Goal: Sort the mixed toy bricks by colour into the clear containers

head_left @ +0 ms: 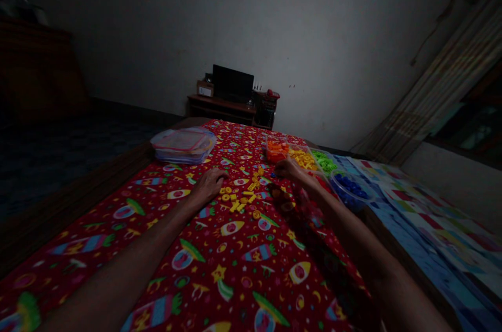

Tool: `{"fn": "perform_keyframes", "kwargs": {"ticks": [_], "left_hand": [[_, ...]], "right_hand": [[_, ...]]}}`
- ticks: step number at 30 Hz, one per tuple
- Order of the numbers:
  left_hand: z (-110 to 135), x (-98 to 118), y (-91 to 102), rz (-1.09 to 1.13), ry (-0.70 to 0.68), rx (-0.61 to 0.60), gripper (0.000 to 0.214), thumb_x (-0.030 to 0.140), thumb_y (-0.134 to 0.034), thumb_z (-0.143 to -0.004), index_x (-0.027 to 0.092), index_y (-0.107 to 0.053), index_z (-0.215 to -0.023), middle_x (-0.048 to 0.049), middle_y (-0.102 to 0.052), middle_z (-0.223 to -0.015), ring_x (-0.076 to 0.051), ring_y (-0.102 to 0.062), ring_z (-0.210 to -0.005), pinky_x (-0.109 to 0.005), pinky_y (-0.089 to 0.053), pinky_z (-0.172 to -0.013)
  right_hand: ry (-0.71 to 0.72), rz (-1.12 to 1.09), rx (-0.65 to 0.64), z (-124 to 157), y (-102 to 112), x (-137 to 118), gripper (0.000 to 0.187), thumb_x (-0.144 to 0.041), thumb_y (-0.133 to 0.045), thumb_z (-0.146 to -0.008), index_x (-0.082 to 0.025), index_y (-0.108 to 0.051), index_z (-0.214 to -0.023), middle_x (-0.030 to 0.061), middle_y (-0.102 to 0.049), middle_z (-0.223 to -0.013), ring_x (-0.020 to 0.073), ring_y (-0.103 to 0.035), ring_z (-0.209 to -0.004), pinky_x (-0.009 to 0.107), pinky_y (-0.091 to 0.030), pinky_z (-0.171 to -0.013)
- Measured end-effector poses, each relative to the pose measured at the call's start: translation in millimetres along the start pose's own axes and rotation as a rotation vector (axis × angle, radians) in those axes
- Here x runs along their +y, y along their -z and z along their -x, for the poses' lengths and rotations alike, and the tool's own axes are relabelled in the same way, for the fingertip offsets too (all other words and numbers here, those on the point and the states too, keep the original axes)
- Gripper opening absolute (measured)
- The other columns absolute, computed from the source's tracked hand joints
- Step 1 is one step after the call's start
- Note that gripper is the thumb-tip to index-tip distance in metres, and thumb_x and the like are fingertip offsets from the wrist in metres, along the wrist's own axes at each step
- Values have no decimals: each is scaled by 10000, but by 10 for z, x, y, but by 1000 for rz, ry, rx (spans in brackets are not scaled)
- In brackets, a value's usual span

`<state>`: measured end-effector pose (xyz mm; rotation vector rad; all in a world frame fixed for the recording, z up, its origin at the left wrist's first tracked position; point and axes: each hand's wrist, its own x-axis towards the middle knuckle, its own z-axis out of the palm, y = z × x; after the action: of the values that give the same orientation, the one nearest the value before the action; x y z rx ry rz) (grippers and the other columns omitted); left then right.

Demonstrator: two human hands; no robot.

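My left hand (210,183) rests on the red patterned cloth (231,248), its fingers loosely bent and holding nothing I can see. Just to its right lies a loose group of small yellow toy pieces (234,206), some round, some block-shaped. My right hand (291,170) reaches in front of the plastic containers, fingers pinched together and pointing down. A small blue toy piece (273,175) shows at its fingertips, close to the cloth. Behind that hand stand a container of orange pieces (277,150) and one of yellow pieces (304,158).
Green pieces (324,161) and a round tub of blue pieces (349,185) are at the right edge. Stacked clear plastic lids (183,145) lie at the far left. Beyond the table are a black screen (233,83) and a low cabinet (221,107). The room is dim.
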<state>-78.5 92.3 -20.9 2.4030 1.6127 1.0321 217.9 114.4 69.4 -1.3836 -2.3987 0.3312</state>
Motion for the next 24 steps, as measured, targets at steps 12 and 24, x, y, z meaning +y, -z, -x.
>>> {"fn": "perform_keyframes", "kwargs": {"ticks": [12,24], "left_hand": [[-2,57,58,-7,-10,-16,345,257,-374,-786,169,-693,-882,-97,-688,-931,-232,-628,-907,-349,-491,-872],[13,63,82,-22,-1,-27,332,266,-389,-782,186,-695,-884,-88,-679,-937,-223,-626,-871,-344,-504,-839]], "right_hand": [[-304,34,50,482,750,489,165,-138,-535,-751,-75,-687,-761,45,-624,-586,106,-547,-517,194,-387,-507],[-77,404,-49,-193,-248,-98,240,-54,-473,-810,-93,-658,-958,153,-659,-970,196,-613,-838,293,-450,-783]]}}
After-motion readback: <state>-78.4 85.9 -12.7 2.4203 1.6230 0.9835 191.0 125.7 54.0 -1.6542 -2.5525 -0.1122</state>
